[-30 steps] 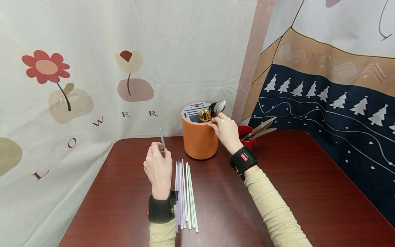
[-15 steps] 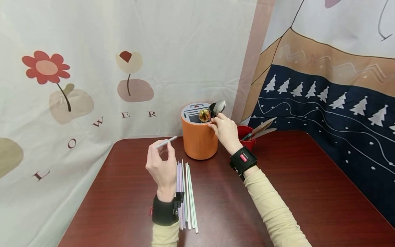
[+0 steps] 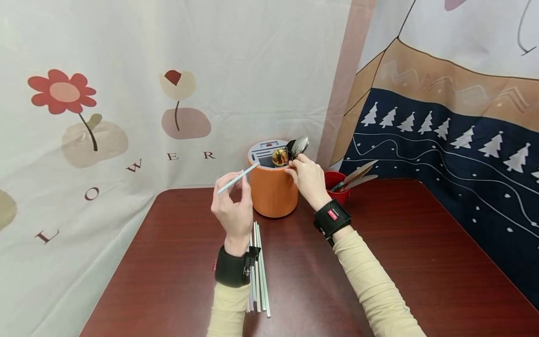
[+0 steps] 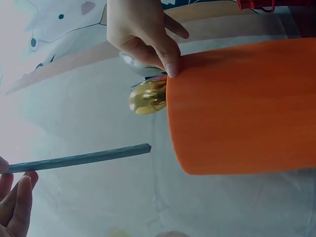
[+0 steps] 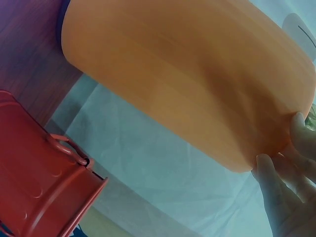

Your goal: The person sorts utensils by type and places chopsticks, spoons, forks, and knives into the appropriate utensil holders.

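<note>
My left hand [image 3: 234,206] pinches a slim, pale blue stick [image 3: 238,178] between thumb and fingers. The stick points up toward the rim of an orange cylindrical utensil holder [image 3: 271,196], and in the left wrist view its free end [image 4: 148,148] is a short way from the mouth. My right hand [image 3: 309,180] grips the holder's rim on the right side, thumb and fingers [image 5: 269,177] at the edge. A silver spoon [image 3: 300,144] and a gold rounded piece [image 3: 280,157] stick out of the holder.
Several long pastel sticks [image 3: 262,276] lie on the dark red wooden table [image 3: 168,262], partly hidden by my left wrist. A small red bucket [image 3: 334,180] with long flat blades [image 3: 360,178] stands to the right. Printed cloth [image 3: 236,70] hangs behind.
My left hand has moved up and to the right, off the laid-out sticks, turning its stick from near upright to slanting toward the holder. My right hand stays at the rim.
</note>
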`<state>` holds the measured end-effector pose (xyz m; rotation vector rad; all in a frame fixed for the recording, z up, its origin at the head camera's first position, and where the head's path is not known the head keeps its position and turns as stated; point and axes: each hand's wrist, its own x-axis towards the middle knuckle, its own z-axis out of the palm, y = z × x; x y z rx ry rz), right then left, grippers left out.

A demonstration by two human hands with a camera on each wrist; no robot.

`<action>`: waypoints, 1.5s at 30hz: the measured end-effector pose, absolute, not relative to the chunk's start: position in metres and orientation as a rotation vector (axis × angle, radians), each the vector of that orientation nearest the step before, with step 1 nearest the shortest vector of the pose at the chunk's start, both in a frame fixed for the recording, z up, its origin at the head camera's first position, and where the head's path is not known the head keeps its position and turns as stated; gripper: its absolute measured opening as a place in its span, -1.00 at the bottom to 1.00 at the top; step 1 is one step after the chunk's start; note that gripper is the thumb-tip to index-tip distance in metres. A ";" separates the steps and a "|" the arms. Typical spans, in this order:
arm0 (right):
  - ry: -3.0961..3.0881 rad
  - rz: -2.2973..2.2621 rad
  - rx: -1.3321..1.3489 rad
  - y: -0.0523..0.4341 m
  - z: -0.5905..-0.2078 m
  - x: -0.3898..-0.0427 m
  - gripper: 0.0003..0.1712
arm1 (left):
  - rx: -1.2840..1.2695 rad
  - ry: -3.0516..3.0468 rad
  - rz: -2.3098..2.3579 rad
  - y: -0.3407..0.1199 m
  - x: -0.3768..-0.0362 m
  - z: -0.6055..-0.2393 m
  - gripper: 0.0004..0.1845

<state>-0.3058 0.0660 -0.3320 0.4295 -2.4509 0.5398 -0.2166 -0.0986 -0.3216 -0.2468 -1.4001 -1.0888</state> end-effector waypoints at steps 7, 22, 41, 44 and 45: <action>-2.448 0.537 0.430 0.066 -0.332 -0.305 -0.69 | -0.263 -1.577 -1.062 -0.098 -0.243 -0.319 -0.89; -2.444 0.528 0.435 0.065 -0.333 -0.305 -0.68 | -0.170 -1.960 -1.074 -0.099 -0.257 -0.315 -0.76; -2.450 0.536 0.438 0.065 -0.332 -0.306 -0.69 | -0.009 -2.481 -0.965 -0.126 -0.231 -0.390 -0.86; -2.451 0.530 0.440 0.065 -0.333 -0.306 -0.69 | 0.030 -2.558 -0.944 -0.129 -0.227 -0.400 -0.90; -2.451 0.530 0.440 0.065 -0.333 -0.306 -0.69 | 0.042 -2.579 -0.934 -0.130 -0.226 -0.403 -0.90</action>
